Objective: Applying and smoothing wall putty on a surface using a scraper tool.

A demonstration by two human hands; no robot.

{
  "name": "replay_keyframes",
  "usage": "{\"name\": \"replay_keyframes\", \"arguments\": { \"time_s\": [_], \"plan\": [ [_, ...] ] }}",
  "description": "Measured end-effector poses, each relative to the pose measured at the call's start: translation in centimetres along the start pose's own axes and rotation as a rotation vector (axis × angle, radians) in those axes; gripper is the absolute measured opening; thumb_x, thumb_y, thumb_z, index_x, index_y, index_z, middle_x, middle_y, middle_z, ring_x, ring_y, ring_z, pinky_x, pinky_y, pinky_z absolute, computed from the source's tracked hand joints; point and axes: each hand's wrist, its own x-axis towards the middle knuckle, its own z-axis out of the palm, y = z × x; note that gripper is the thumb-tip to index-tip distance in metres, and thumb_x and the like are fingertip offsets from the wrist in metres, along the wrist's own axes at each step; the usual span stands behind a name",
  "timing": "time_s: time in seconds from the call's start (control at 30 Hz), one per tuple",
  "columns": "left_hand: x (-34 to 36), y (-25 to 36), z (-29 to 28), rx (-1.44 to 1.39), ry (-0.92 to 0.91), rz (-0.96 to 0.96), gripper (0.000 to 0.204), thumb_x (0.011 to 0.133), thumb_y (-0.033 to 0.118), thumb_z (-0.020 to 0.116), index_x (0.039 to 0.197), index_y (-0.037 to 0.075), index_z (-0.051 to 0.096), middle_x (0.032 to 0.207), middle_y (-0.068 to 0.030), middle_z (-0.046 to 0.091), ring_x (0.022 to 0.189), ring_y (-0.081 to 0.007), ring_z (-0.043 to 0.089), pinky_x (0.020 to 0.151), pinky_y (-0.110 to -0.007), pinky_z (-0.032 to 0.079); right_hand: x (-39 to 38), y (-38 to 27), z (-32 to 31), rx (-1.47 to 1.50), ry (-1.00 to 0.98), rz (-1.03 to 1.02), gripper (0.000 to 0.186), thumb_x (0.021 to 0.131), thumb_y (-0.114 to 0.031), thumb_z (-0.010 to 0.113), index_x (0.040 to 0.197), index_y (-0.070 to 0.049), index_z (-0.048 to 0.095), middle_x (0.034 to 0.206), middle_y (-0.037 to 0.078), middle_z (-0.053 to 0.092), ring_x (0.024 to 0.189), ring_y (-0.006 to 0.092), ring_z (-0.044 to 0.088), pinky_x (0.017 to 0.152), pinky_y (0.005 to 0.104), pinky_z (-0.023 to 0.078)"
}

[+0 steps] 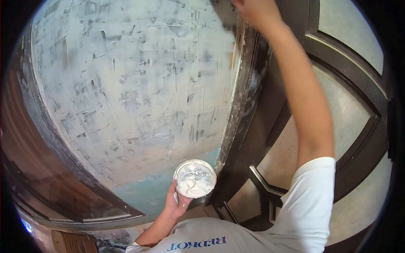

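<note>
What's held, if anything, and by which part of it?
Left grip: round tub of white paste, held by its outer side, lower left in view. Right grip: cut off at top edge, can't tell.

Two hands: left hand (179, 205), right hand (256, 12); one tub (195, 162); one smeared wall (135, 97); one shirt (310, 189).

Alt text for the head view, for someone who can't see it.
A person's left hand holds a round tub of white paste before a wall streaked with white; the right hand is partly cut off at the top edge.
</note>
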Motion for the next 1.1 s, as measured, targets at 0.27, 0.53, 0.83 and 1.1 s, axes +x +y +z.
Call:
{"name": "replay_keyframes", "arguments": {
  "time_s": [0.27, 0.53, 0.83, 1.1],
  "plan": [
    [-0.3, -0.8, -0.9, -0.005, -0.001, -0.023, 0.055, 0.099, 0.04, 0.04, 0.141, 0.005, 0.037, 0.141, -0.0149, 0.046, 0.128, -0.0308, 0.047, 0.107, -0.045, 0.04, -15.2, -10.3, 3.0, 0.044, 0.018, 0.24, 0.033, 0.073, -0.014, 0.069, 0.106, -0.019, 0.069, 0.117, 0.001, 0.062, 0.103, 0.0244, 0.055, 0.085, 0.0399, 0.042],
    [-1.2, -1.1, -2.3, -0.046, 0.028, 0.016, 0.054, 0.099, 0.04, 0.038, 0.142, 0.006, 0.037, 0.141, -0.0156, 0.046, 0.128, -0.0321, 0.047, 0.107, -0.048, 0.04, -28.8, -20.3, 4.8, 0.205, -0.132, 0.44, 0.051, 0.069, -0.012, 0.065, 0.12, -0.02, 0.066, 0.127, 0.001, 0.056, 0.106, 0.0266, 0.048, 0.092, 0.0443, 0.032],
    [-2.4, -1.7, -3.5, -0.057, 0.082, 0.065, 0.051, 0.101, 0.039, 0.032, 0.141, 0.007, 0.037, 0.141, -0.0148, 0.046, 0.127, -0.031, 0.048, 0.106, -0.047, 0.04, -40.1, -29.4, 4.0, 0.228, -0.222, 0.563, 0.044, 0.07, -0.012, 0.068, 0.113, -0.023, 0.07, 0.12, -0.003, 0.058, 0.107, 0.0204, 0.048, 0.088, 0.0437, 0.027],
    [-2.8, -2.8, -5.2, -0.028, 0.142, 0.07, 0.051, 0.101, 0.04, 0.032, 0.14, 0.006, 0.038, 0.14, -0.0149, 0.047, 0.126, -0.0312, 0.049, 0.106, -0.047, 0.04, -47.1, -34.6, 1.3, 0.377, -0.391, 0.642, 0.046, 0.073, -0.01, 0.066, 0.117, -0.024, 0.067, 0.118, -0.002, 0.058, 0.107, 0.0214, 0.049, 0.087, 0.0446, 0.028]
  ]
}}
